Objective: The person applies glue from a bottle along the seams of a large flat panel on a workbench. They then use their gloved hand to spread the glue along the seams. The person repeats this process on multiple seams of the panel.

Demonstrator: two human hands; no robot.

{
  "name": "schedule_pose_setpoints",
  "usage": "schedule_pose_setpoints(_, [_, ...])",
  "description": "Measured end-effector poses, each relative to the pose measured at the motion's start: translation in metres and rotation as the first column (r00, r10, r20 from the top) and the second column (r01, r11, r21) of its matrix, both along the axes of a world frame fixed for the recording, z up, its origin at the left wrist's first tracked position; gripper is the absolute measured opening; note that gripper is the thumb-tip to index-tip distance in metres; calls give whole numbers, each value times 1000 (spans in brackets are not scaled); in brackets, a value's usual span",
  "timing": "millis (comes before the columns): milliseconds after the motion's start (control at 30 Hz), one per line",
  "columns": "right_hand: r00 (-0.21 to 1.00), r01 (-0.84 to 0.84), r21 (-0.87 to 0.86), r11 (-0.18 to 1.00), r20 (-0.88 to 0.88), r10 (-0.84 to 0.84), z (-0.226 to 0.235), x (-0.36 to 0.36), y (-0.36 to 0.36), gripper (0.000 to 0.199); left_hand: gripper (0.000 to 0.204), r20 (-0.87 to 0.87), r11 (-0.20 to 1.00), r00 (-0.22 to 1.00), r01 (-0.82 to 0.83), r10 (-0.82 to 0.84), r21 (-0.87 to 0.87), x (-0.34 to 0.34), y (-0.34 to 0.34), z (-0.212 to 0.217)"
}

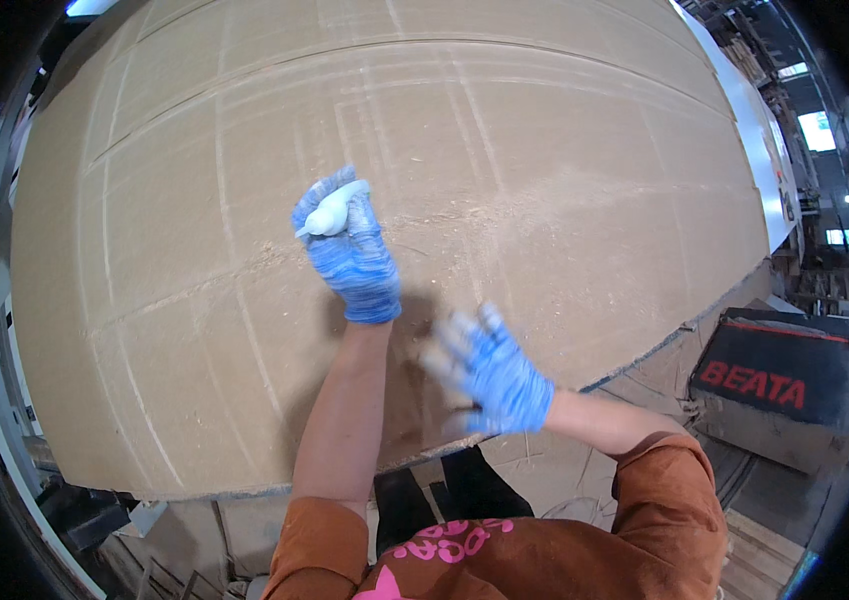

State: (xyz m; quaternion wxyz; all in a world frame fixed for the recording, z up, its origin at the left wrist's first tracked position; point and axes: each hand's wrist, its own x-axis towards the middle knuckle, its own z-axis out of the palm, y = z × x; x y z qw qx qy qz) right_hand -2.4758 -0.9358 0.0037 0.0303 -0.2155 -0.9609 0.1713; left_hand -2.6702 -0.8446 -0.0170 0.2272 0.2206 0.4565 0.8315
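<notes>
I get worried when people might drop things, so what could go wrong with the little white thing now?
It might slip, because only the left hand holds the white thing; the right hand is open and apart from it. If it fell, it could knock against the brown table underneath. It might also get dusty, since pale crumbs lie scattered there.

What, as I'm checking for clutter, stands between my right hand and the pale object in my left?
Only the left hand itself: its gloved lower part lies between the right hand and the pale object it holds. Nothing else visible is in the way; the gap shows just the brown work surface.
</notes>
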Motion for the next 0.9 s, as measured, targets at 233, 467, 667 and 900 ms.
schedule_pose_setpoints(233, [816, 558, 264, 787, 3, -579, -6, 56, 55, 83, 28, -26, 999, 999, -33, 32, -36, -1, 0, -5])
schedule_pose_setpoints(467, [776, 616, 301, 728, -76, -626, -21, 61, 56, 77, 30, 24, 998, 999, 31, -30, -47, -5, -8, 2])
schedule_pose_setpoints(667, [772, 617, 303, 726, -55, -633, -21, 62, 60, 78, 28, -101, 991, 989, -112, 104, -77, -35, -73, 4])
schedule_pose_setpoints(900, [772, 585, 283, 760, 93, -629, -13, 30, 55, 89, 23, -392, 902, 909, -283, 144, -327, -105, -209, -12])
